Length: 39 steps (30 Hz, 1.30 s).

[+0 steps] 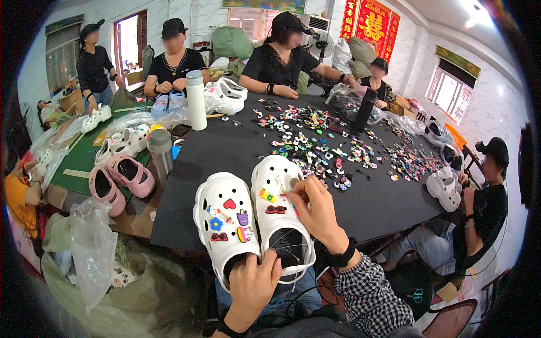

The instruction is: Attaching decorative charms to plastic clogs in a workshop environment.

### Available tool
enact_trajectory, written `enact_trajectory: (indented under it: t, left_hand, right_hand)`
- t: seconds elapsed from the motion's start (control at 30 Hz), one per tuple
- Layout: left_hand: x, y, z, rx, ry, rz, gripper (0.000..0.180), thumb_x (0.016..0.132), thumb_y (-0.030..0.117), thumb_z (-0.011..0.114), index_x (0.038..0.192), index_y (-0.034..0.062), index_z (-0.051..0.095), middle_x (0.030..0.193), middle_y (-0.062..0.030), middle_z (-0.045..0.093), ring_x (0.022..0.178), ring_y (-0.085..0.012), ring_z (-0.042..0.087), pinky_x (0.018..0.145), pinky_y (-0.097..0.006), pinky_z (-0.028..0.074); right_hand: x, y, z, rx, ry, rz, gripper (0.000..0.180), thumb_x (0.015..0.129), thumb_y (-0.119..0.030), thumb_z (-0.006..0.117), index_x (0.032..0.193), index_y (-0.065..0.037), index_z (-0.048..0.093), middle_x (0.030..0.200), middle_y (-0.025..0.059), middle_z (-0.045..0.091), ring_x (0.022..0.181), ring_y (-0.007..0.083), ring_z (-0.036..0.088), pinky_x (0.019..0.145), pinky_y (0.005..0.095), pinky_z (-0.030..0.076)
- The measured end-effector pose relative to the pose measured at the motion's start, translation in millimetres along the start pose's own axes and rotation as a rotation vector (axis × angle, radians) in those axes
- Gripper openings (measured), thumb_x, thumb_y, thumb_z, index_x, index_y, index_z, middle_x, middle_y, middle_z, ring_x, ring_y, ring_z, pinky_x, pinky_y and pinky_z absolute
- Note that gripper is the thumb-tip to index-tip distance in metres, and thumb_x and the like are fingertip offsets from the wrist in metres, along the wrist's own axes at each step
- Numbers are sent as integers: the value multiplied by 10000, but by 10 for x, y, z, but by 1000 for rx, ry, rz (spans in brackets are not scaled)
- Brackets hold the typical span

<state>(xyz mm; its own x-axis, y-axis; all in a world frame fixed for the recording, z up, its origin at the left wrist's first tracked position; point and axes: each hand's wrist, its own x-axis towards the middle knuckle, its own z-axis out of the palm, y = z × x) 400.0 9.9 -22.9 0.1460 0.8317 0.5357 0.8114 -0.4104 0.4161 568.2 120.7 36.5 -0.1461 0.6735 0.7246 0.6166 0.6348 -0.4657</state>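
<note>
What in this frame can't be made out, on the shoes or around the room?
Left hand, head view: some finger ends hidden inside the left shoe.
Right hand, head view: anything pinched is too small to identify.
Right shoe, head view: outer front partly covered by the right hand.
Loose charms, head view: most designs too small.
Person in orange, head view: cut off by the dark rim.

Head-worn fisheye; close to table (372,205); faces forward, down.
</note>
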Motion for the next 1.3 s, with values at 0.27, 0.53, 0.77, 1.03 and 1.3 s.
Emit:
enact_trajectory:
  t: [0.27, 0.53, 0.77, 1.03, 1.3]
  left_hand:
    - [9, -9, -81, 4, -21, 47, 340, 863, 398, 662, 1045, 111, 649, 752, -138, 530, 584, -316, 606, 517, -401, 494]
    - [50, -31, -214, -67, -165, 48, 529, 755, 474, 760, 1119, 121, 610, 839, -160, 534, 622, -335, 618, 507, -394, 507]
    - [13, -121, -213, 13, -42, 226, 563, 755, 334, 823, 1182, 17, 638, 737, -109, 559, 617, -212, 542, 450, -295, 409]
    - [87, -93, -287, -47, -210, 50, 479, 779, 336, 807, 1167, 92, 665, 722, -103, 574, 543, -237, 546, 472, -330, 437]
    - [355, -136, -498, -15, -265, 77, 437, 778, 367, 769, 1130, 125, 681, 754, -96, 532, 605, -266, 561, 538, -372, 444]
  right_hand:
    - [-126, 94, 49, 95, 59, 33, 44, 888, 21, 593, 927, 22, 575, 888, 105, 539, 765, 208, 545, 696, 304, 449]
    - [-73, 239, -104, 157, -284, 40, 177, 941, -107, 572, 1073, 5, 605, 1037, 143, 558, 954, 259, 580, 850, 350, 479]
    - [570, 465, -798, 67, -326, 136, 196, 929, -155, 604, 1027, 5, 659, 893, 156, 669, 826, 252, 658, 743, 346, 521]
    - [1119, 1024, -802, -229, -582, -1, 200, 877, -161, 597, 982, -5, 664, 920, 163, 692, 846, 323, 672, 764, 416, 524]
    - [1196, 1751, -259, -129, -670, 28, 186, 836, -108, 580, 967, -58, 702, 977, 137, 696, 919, 312, 661, 826, 426, 516]
